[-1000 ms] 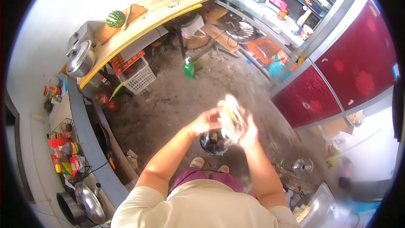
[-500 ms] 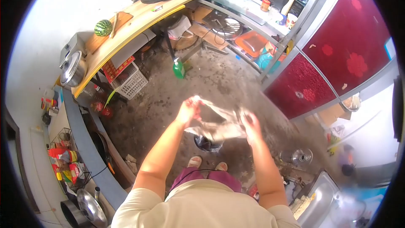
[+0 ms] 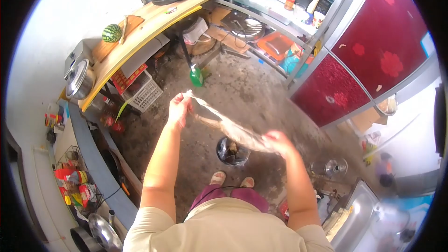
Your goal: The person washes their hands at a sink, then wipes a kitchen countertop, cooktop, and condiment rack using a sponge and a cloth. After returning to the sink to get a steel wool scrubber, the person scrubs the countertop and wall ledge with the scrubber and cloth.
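A thin, pale beige cloth is stretched slantwise between my two hands, blurred by motion. My left hand pinches its upper left corner, higher and farther out. At the lower right end, my right hand is closed on the cloth, its fingers somewhat smeared. Below the cloth, a small bin with a dark plastic liner stands on the floor in front of my feet; something brownish shows inside it. Part of the bin's far side is hidden by the cloth.
A wooden counter along the left bears a watermelon and a lidded pot. A green bottle stands on the floor ahead. At right are a red-panelled cabinet, a metal object and a sink.
My hands have spread apart, the left moving out and up to the left, pulling the bunched cloth into a longer strip. More of the bin now shows.
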### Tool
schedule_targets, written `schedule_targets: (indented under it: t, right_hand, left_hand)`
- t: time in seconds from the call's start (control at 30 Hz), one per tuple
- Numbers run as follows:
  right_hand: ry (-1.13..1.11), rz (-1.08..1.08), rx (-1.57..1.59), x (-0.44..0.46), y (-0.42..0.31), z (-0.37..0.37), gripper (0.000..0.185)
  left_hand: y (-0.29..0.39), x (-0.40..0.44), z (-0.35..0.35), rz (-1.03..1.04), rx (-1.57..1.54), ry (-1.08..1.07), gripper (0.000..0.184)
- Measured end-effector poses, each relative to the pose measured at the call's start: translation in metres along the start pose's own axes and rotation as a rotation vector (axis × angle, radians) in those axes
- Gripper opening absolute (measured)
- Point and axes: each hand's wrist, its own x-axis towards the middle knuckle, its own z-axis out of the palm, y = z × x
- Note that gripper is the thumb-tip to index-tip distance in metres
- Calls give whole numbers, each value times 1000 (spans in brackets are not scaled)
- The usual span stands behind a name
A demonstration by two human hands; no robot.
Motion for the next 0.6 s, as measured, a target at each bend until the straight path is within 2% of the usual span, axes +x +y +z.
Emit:
schedule_targets:
  t: [0.03, 0.1, 0.13, 0.17, 0.2, 0.27, 0.33, 0.4, 0.47, 0.53, 0.6]
  right_hand:
    - [28, -117, 88, -2, -1, -1, 37]
    - [81, -355, 260, -29, -30, 1, 33]
    - [72, -362, 452, -42, -46, 3, 34]
    - [39, -455, 635, -48, -56, 3, 37]
    - [3, -543, 817, -51, -61, 4, 40]
    - [5, -582, 934, -47, -70, 14, 45]
    - [7, -579, 1028, -39, -73, 27, 48]
    - [-23, -545, 1070, -32, -74, 42, 49]
    - [-41, -537, 999, -21, -60, 44, 54]
    - [-23, -536, 1053, -25, -59, 43, 52]
    - [4, -549, 1065, -25, -50, 38, 52]
  left_hand:
    - [10, -3, -1, -45, 60, -10, 6]
    - [27, -5, -3, 23, -111, -151, 8]
    - [36, -5, -4, 59, -198, -223, 11]
    - [44, -6, -3, 247, -364, -404, 25]
    - [41, -14, 3, 271, -618, -342, 45]
    - [-33, -6, -8, -28, -948, -388, 66]
    - [-106, -19, 20, -482, -850, -565, 86]
    - [-153, -44, 52, -792, -603, -576, 92]
    - [-130, -59, 71, -948, -507, -812, 85]
    - [-131, -45, 73, -746, -465, -730, 63]
    - [-104, -36, 58, -609, -652, -808, 55]
